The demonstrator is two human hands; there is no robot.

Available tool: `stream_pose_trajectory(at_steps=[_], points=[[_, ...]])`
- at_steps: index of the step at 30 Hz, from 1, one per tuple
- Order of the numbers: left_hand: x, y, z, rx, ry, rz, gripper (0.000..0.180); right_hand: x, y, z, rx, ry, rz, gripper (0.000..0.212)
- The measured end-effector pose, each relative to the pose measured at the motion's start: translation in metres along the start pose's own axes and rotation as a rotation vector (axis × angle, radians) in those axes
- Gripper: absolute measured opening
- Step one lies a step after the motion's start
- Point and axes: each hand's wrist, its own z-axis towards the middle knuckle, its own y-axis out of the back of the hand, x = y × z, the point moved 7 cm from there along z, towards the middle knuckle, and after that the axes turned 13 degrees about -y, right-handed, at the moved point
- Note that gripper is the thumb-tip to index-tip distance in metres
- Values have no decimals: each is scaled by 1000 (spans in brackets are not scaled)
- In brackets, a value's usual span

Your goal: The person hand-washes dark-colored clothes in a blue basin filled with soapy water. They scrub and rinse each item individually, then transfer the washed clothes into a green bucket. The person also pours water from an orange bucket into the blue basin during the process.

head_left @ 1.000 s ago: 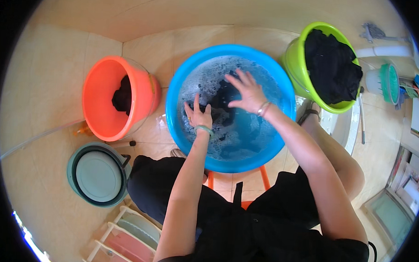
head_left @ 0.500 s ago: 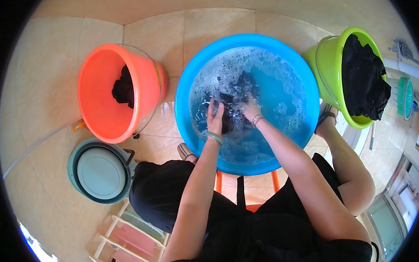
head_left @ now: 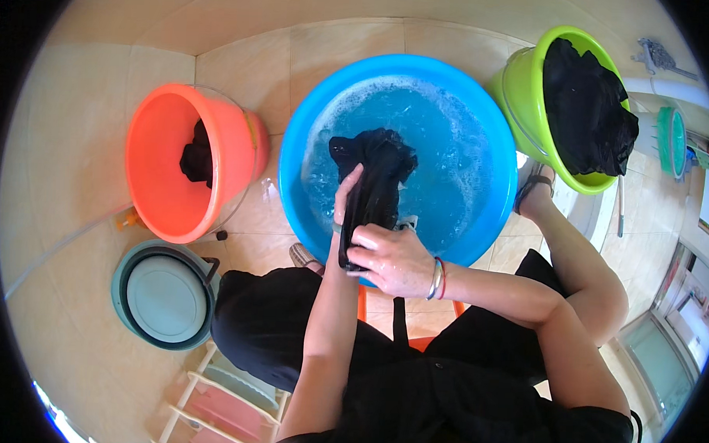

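A wet black garment [head_left: 376, 167] is lifted above the soapy water of a large blue basin [head_left: 497, 172]. My right hand [head_left: 391, 259] is closed around its near end, over my left wrist. The far end of the cloth spreads just over the water. My left hand [head_left: 346, 191] holds the garment from its left side and from below; one finger or thumb shows along the edge, and the others are hidden under the cloth. Bracelets circle my right wrist, and a pale bangle is partly visible on the left one.
Left of the basin, an orange bucket [head_left: 164, 207] holds some black cloth. A green bucket [head_left: 523, 95] on the right is heaped with more black cloth [head_left: 589, 112]. A grey-green folding basin [head_left: 164, 294] and a pale rack [head_left: 223, 404] stand at lower left. My knees flank the basin.
Both hands have come up out of the water and toward me, bringing the black garment with them. My right hand has moved across to the left. Less foam covers the water.
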Motion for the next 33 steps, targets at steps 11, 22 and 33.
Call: stream_pose_trajectory(at_steps=[11, 22, 33], points=[[29, -8, 0, 67, 50, -86, 45, -21, 4, 14, -547, 23, 50, 25], [29, 45, 22, 48, -324, -50, 45, -107, 11, 41, -632, -196, 103, 14], [0, 48, -3, -464, -309, 738, 52, -264, 52, -22, -599, -935, -336, 53]])
